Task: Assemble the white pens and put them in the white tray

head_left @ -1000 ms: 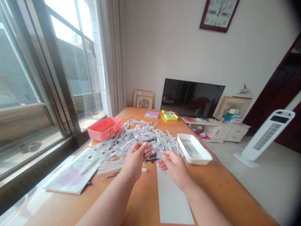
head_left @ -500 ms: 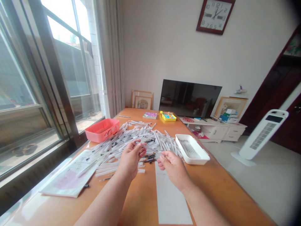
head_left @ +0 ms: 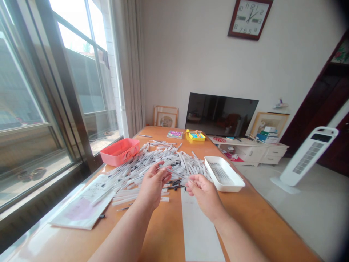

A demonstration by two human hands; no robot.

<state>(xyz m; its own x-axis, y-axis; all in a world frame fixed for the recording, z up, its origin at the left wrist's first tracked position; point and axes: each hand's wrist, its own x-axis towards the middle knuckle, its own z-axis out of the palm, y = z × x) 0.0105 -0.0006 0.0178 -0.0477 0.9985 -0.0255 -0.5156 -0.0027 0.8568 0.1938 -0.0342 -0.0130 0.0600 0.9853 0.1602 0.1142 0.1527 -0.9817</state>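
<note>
Between my two hands runs a thin pen refill or pen tube [head_left: 176,173], slanting down to the right. My left hand [head_left: 155,182] pinches its upper left end with closed fingers. At its lower right end, my right hand [head_left: 201,189] is closed in a pinch too; the fingertips hide what lies in them. Behind the hands spreads a big heap of white pen tubes [head_left: 147,160] with black caps mixed in. Several dark pen parts [head_left: 174,185] lie just under the hands. A long white paper strip [head_left: 200,229] runs beneath my right hand.
A white tray [head_left: 237,185] holding several thin refills stands to the right. A red-pink basket [head_left: 120,156] sits at the left, near a booklet [head_left: 81,207]. At the table's far end are a yellow box [head_left: 196,136] and a colourful book [head_left: 175,134].
My hands keep almost the same place and the same hold on the thin tube. The whole view has shifted very slightly.
</note>
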